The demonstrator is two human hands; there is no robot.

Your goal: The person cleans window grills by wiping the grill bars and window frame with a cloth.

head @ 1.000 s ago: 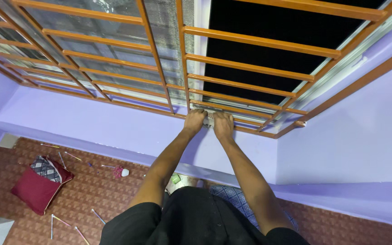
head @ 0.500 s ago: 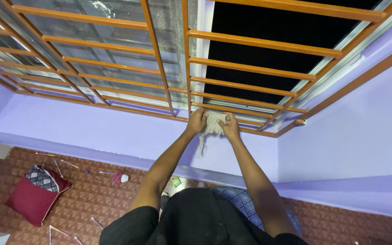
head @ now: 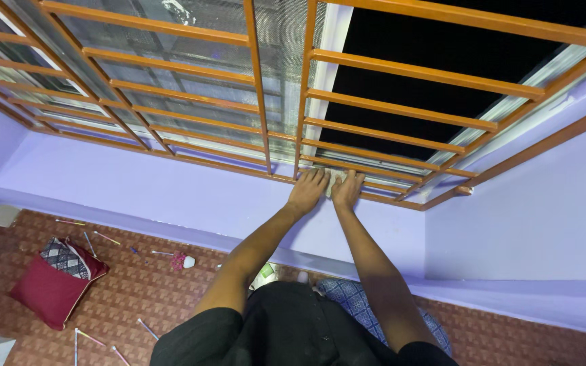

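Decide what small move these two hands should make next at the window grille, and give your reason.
Probably slide the pale cloth sideways along the lowest orange bar. The left hand and right hand press it, bunched, against that one spot, and the bar runs on to the right.

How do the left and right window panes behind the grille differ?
The left pane is closed, showing grey glass or mesh with frame bars behind it; the right pane shows only black. The left pane spans several grille sections; the right fills one. Both sit behind the same orange grille. The left hand and right hand press a pale cloth at the grille's bottom rail below the right pane.
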